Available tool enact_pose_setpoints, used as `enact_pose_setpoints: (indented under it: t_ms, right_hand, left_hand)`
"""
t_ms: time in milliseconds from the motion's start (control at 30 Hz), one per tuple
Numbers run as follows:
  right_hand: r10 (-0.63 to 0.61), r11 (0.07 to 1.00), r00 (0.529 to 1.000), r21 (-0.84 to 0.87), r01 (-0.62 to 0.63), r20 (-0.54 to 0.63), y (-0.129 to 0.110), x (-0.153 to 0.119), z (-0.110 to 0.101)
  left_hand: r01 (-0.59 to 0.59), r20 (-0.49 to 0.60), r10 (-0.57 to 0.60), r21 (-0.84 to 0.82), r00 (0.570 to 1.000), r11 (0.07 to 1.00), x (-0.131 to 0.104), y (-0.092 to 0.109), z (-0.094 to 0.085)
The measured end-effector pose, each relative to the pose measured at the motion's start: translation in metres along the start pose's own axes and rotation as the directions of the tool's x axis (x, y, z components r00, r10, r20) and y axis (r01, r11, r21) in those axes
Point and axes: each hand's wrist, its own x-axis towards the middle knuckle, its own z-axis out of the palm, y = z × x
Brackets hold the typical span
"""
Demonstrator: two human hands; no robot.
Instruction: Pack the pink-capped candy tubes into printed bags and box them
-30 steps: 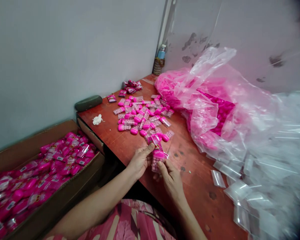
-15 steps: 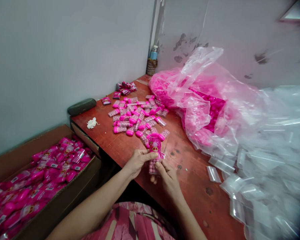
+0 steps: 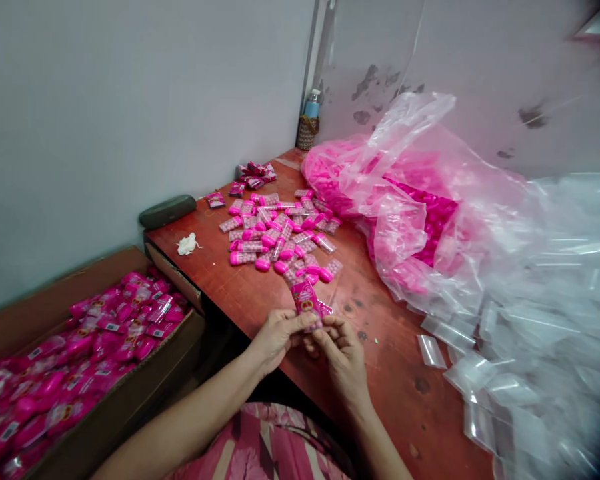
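Note:
A small pink-labelled candy container (image 3: 306, 297) is in front of me over the table's near edge. My left hand (image 3: 279, 339) is closed on its lower left side, thumb across the front. My right hand (image 3: 344, 353) pinches the lower right end with thumb and fingers, which partly cover the pink candies inside. The top of the container leans to the left. Just beyond it lies a pile of clear containers (image 3: 280, 230) with pink caps and pink candies.
A cardboard box (image 3: 125, 383) of pink-labelled containers stands at left. On the red table (image 3: 230, 287) are a dark green case (image 3: 167, 211), a crumpled white scrap (image 3: 187, 245), small pink packets (image 3: 253, 177), a big plastic bag (image 3: 460, 147) of pink pieces and clear sleeves (image 3: 520, 387). A bottle (image 3: 312, 105) stands behind.
The container has tilted to the left and now shows less of its lower candy section. My right hand's fingers have bent around its bottom end. The view has shifted slightly.

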Motion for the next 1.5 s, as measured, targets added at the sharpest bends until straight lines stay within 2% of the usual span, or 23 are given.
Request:
enact_pose_setpoints:
  t_ms: [67, 167, 233, 300, 333, 367, 400, 467, 533, 567, 633, 700, 767, 800, 833, 900, 967, 1033, 1100, 1200, 1333, 1400, 1500]
  right_hand:
    - [0.008, 1.000, 1.000, 0.005, -0.008, -0.003, -0.001, 0.004, 0.005]
    - [0.036, 0.998, 0.999, -0.055, -0.033, 0.040, -0.003, 0.008, 0.009]
    - [0.011, 0.990, 0.999, -0.144, -0.004, 0.046, -0.005, 0.013, 0.005]
    - [-0.081, 0.941, 0.996, -0.326, 0.089, 0.038, -0.009, 0.023, -0.004]
    - [-0.150, 0.878, 0.988, -0.452, 0.154, 0.045, -0.012, 0.032, -0.009]
    - [-0.223, 0.779, 0.972, -0.586, 0.225, 0.077, -0.015, 0.043, -0.014]
    - [-0.289, 0.643, 0.948, -0.706, 0.297, 0.136, -0.019, 0.055, -0.019]
    - [-0.358, 0.321, 0.877, -0.840, 0.438, 0.321, -0.025, 0.084, -0.024]
    - [-0.308, 0.026, 0.800, -0.835, 0.549, 0.516, -0.029, 0.112, -0.025]
    - [-0.252, -0.080, 0.767, -0.802, 0.591, 0.590, -0.030, 0.124, -0.025]
    - [-0.145, -0.203, 0.710, -0.723, 0.660, 0.689, -0.031, 0.144, -0.024]
    - [-0.092, -0.233, 0.662, -0.662, 0.712, 0.744, -0.031, 0.155, -0.024]
    - [-0.135, -0.190, 0.641, -0.655, 0.731, 0.755, -0.034, 0.157, -0.024]
    - [-0.185, -0.134, 0.646, -0.670, 0.730, 0.741, -0.037, 0.154, -0.025]
    - [-0.241, -0.052, 0.664, -0.692, 0.720, 0.708, -0.039, 0.149, -0.025]
    - [-0.292, 0.188, 0.735, -0.717, 0.672, 0.612, -0.045, 0.133, -0.026]
    - [-0.233, 0.475, 0.825, -0.679, 0.559, 0.515, -0.050, 0.111, -0.026]
    - [-0.133, 0.729, 0.899, -0.573, 0.374, 0.418, -0.053, 0.091, -0.024]
    - [-0.024, 0.889, 0.949, -0.428, 0.164, 0.314, -0.053, 0.074, -0.021]
    - [0.118, 0.967, 0.969, -0.249, -0.062, 0.219, -0.053, 0.058, -0.014]
    - [0.151, 0.978, 0.983, -0.164, -0.133, 0.108, -0.054, 0.051, 0.000]
    - [0.193, 0.976, 0.979, -0.114, -0.185, 0.061, -0.054, 0.051, 0.005]
    - [0.261, 0.965, 0.962, -0.010, -0.261, 0.081, -0.052, 0.052, 0.009]
  left_hand:
    - [-0.005, 0.017, 0.005, 0.012, 1.000, 1.000, -0.009, -0.001, -0.001]
    - [-0.170, -0.137, 0.161, -0.054, 0.977, 0.984, -0.027, 0.012, -0.018]
    - [-0.395, -0.316, 0.350, -0.089, 0.882, 0.914, -0.040, 0.028, -0.039]
    - [-0.594, -0.461, 0.513, -0.039, 0.724, 0.803, -0.049, 0.042, -0.060]
    - [-0.624, -0.492, 0.542, -0.003, 0.681, 0.781, -0.051, 0.047, -0.067]
    - [-0.625, -0.502, 0.552, 0.031, 0.666, 0.780, -0.051, 0.049, -0.071]
    - [-0.598, -0.495, 0.546, 0.065, 0.676, 0.799, -0.050, 0.049, -0.073]
    - [-0.501, -0.450, 0.507, 0.143, 0.735, 0.853, -0.042, 0.042, -0.067]
    - [-0.406, -0.386, 0.474, 0.247, 0.792, 0.880, -0.030, 0.033, -0.054]
    - [-0.376, -0.349, 0.471, 0.307, 0.810, 0.874, -0.023, 0.028, -0.048]
    - [-0.359, -0.261, 0.496, 0.432, 0.828, 0.827, -0.010, 0.023, -0.038]
    - [-0.383, -0.162, 0.553, 0.564, 0.817, 0.731, 0.001, 0.023, -0.033]
    - [-0.423, -0.050, 0.627, 0.696, 0.778, 0.580, 0.012, 0.026, -0.031]
    - [-0.440, 0.012, 0.658, 0.752, 0.753, 0.491, 0.017, 0.028, -0.030]
    - [-0.456, 0.075, 0.678, 0.794, 0.731, 0.403, 0.021, 0.030, -0.029]
    - [-0.481, 0.188, 0.679, 0.833, 0.710, 0.272, 0.028, 0.031, -0.024]
    - [-0.494, 0.249, 0.645, 0.839, 0.722, 0.229, 0.032, 0.030, -0.018]
    - [-0.478, 0.252, 0.602, 0.843, 0.758, 0.249, 0.032, 0.026, -0.011]
    - [-0.438, 0.218, 0.577, 0.856, 0.787, 0.274, 0.030, 0.021, -0.007]
    - [-0.430, 0.202, 0.613, 0.867, 0.763, 0.250, 0.027, 0.013, -0.004]
    - [-0.538, 0.304, 0.677, 0.827, 0.670, 0.160, 0.024, 0.002, -0.009]
    - [-0.574, 0.315, 0.712, 0.806, 0.627, 0.148, 0.023, -0.002, -0.012]
    - [-0.590, 0.279, 0.743, 0.786, 0.608, 0.187, 0.020, -0.005, -0.016]
